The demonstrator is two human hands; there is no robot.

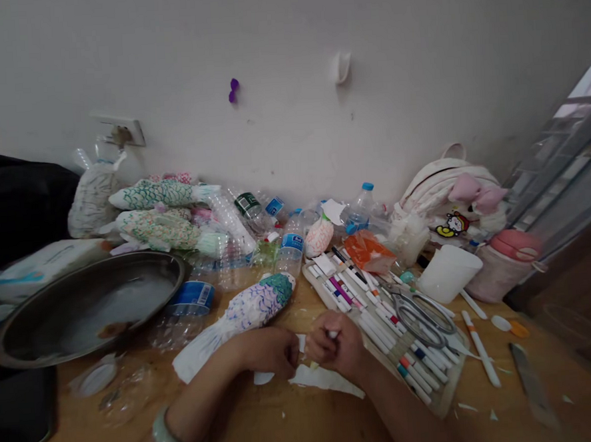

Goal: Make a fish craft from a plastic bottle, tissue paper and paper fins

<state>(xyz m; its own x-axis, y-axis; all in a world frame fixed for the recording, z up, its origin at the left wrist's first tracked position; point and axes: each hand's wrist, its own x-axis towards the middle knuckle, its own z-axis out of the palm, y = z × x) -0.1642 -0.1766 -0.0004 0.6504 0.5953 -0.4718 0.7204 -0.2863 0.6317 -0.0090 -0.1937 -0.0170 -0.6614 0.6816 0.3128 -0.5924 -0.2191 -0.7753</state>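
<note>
We found the blue bottle label too blurred to read. Our left hand curled inward; we couldn't tell its grip. Ragged-edged white paper lay on the tabletop, below our right hand, fisted around a small pale object. Bare wood opened between our forearms.

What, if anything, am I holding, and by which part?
Your right hand apparently holds a small white object, gripped part hidden; for your left hand, I cannot tell.
</note>
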